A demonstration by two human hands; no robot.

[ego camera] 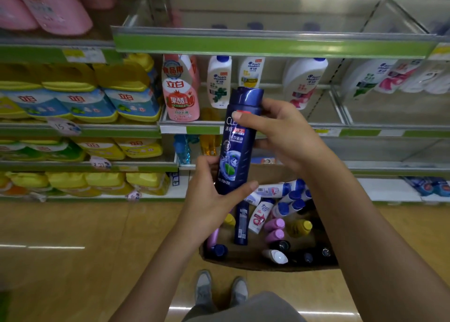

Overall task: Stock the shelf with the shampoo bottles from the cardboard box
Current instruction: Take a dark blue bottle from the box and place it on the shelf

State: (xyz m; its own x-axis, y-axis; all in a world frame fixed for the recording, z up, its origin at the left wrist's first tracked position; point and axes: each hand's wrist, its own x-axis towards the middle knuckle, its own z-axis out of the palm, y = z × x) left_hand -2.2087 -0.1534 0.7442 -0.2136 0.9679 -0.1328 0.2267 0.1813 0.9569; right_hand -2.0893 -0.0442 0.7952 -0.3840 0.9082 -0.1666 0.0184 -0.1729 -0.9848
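A dark blue shampoo bottle (237, 141) stands upright in the air in front of the shelves, label towards me. My left hand (209, 200) grips its base from the left, thumb across the front. My right hand (280, 132) holds its upper part from the right, just under the cap. Below them the open cardboard box (243, 264) sits on the floor with several bottles lying loose in it, white ones with blue caps, purple, yellow and dark ones. The middle shelf (365, 132) behind holds white shampoo bottles (219, 80).
Left of the white bottles stands a pink refill pouch (181, 95). Shelves on the left carry yellow and blue detergent pouches (73, 102). A top shelf with a green strip (267, 46) runs overhead. The floor is wooden; my shoes (221, 290) stand just before the box.
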